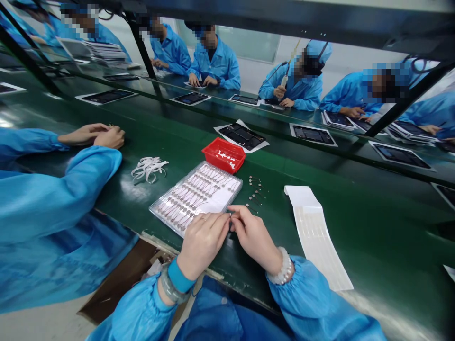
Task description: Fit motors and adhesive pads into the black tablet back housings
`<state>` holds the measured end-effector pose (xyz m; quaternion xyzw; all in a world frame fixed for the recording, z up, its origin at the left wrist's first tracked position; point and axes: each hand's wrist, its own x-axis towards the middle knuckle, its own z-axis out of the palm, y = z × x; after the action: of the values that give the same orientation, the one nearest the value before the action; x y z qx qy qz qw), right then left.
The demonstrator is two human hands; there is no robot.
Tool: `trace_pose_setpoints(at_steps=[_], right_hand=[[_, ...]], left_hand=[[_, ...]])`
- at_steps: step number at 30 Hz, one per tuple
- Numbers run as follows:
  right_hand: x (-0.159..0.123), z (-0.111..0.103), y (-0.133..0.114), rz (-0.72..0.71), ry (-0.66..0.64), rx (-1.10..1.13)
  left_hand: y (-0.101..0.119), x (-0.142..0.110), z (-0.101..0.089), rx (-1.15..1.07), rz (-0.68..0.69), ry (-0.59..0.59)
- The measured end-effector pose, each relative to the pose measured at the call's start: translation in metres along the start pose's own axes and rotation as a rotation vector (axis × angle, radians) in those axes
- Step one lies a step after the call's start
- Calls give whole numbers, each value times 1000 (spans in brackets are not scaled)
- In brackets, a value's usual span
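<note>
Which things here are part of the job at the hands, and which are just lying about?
Part of the job:
- left hand, right hand
- tiny part pinched between them, too small to make out
- clear plastic tray of small metal parts
- loose small metal parts on the green bench

Probably just lying about:
- red plastic bin
- long white paper strip
- bundle of white ribbons
- black panel on a white sheet

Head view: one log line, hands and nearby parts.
left hand: pinching small part | right hand: pinching it too | nearby: clear tray, loose parts
</note>
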<state>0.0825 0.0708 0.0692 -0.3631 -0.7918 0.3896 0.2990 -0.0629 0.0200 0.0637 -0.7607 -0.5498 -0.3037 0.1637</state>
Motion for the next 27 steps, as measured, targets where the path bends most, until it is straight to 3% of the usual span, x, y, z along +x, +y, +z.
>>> trace_pose_setpoints(at_steps=[8,14,19,21,24,27], right_hand=[[1,0,1,15,8,-74],[20,-43,33,162,161,-288],[29,-63,60,276,222,-340],[29,-59,59,255,171,-304],[27,-47,46,194,-27,-80],[22,-41,29,156,-199,174]], left_hand=[[-10,6,-3,106,-116,-65],[-37,9,-2,283,-156,-95],[-35,8,-5,284,-157,-83],[-26,7,-6,207,-139,-60],[-6,3,-2,-16,-97,-31],[13,-3,9,-276,-186,-62]])
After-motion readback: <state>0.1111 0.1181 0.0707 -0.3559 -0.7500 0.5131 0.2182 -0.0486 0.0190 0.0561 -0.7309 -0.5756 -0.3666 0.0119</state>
